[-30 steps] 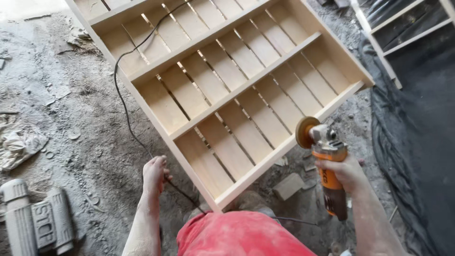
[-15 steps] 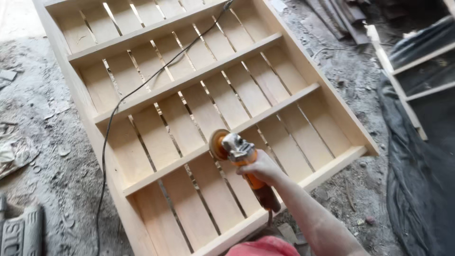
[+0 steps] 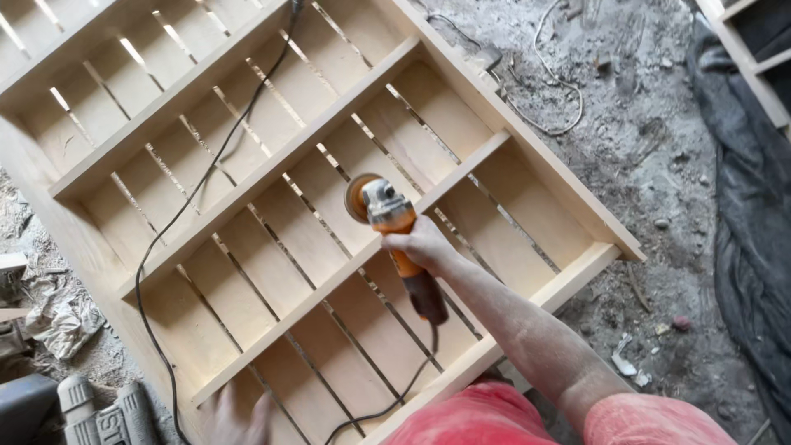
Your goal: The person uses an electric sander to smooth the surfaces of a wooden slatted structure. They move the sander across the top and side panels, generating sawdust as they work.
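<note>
Two hands are in the frame. The right hand [image 3: 422,245], just below centre, is closed around the orange body of an angle grinder [image 3: 395,235]. The grinder's round disc [image 3: 356,198] sits at its upper left end, over the wooden shelf unit [image 3: 272,173]; whether the disc touches the wood cannot be told. The left hand [image 3: 239,416] shows at the bottom edge, left of centre, blurred and next to the unit's lower side rail; how far it is open and whether it holds anything cannot be told.

The shelf unit lies flat on the dusty floor [image 3: 651,165] and fills the left and middle of the frame, with slatted backing and cross shelves running diagonally. A black cable [image 3: 185,210] runs from the top centre across the slats down to the lower left. A second length of cable hangs from the grinder's handle toward the bottom edge. A grey tool case [image 3: 107,416] lies at the lower left corner. Dark sheeting [image 3: 754,247] covers the floor along the right edge.
</note>
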